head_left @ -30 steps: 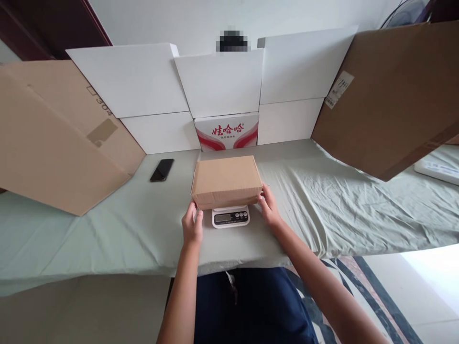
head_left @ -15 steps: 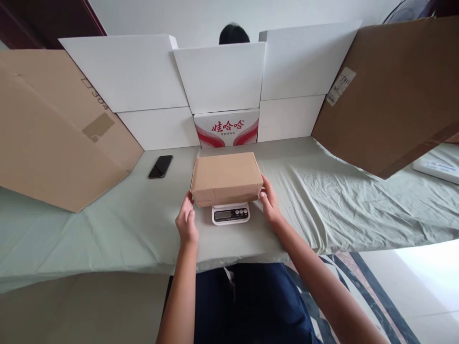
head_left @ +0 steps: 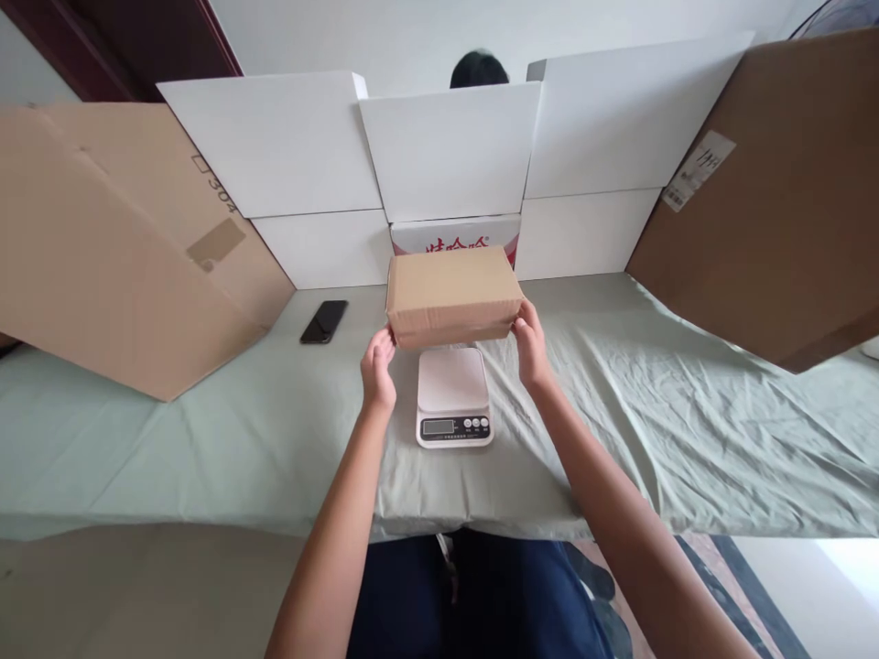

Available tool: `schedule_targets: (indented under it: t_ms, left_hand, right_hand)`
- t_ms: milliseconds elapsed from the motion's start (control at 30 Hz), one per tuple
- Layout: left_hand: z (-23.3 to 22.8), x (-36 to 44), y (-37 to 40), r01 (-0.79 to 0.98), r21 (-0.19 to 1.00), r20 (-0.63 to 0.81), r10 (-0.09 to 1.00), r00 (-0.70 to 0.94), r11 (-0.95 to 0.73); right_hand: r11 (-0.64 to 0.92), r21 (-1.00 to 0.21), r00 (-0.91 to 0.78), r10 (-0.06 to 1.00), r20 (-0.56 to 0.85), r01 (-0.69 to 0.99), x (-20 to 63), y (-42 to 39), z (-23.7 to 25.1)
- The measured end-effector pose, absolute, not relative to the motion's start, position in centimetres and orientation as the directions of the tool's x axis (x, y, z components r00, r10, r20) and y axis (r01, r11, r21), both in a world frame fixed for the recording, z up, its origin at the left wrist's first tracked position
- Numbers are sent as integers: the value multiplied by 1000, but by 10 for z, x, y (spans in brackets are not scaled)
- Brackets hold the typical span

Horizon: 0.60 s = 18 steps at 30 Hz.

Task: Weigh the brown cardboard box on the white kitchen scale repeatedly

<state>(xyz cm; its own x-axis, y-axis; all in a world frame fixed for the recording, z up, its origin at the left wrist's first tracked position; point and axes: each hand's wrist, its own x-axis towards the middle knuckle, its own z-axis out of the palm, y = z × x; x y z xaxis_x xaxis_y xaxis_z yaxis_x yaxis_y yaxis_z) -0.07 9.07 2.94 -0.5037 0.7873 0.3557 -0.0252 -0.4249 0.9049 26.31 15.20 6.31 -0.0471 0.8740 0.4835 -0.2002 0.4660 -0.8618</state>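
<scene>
A closed brown cardboard box (head_left: 454, 286) is held up between my two hands, just beyond a white kitchen scale (head_left: 453, 383). My left hand (head_left: 379, 366) grips its near left corner, fingers partly hidden beneath it. At the near right corner, my right hand (head_left: 530, 340) holds it with the thumb on the front and the fingers round the side. The scale lies flat on the green cloth, its bare platform now showing, with a small display and several buttons on the side nearest me.
A black phone (head_left: 324, 322) lies left of the box on the green tablecloth (head_left: 275, 439). White boxes (head_left: 450, 151) form a wall at the back, flanked by a large cardboard panel (head_left: 116, 256) and another panel (head_left: 775, 201). Behind the wall, the top of a person's head (head_left: 479, 69) shows.
Both hands have carried the cardboard box up and away from me, off the scale, whose platform is now uncovered. The box now covers part of the red-lettered carton behind. The view has shifted slightly.
</scene>
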Motion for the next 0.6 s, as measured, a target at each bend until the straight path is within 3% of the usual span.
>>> schedule_targets:
  t_ms: [200, 367, 600]
  left_hand:
    - [5, -14, 147, -126, 950, 173, 817, -550, -286]
    - [-11, -23, 150, -140, 961, 130, 835, -535, -239]
    - [-8, -21, 151, -195, 966, 45, 848, -528, -173]
  right_hand:
    - [330, -891, -149, 909, 389, -313, 237, 195, 28]
    - [222, -910, -177, 938, 297, -350, 234, 198, 8]
    - [191, -913, -183, 945, 270, -361, 238, 196, 4]
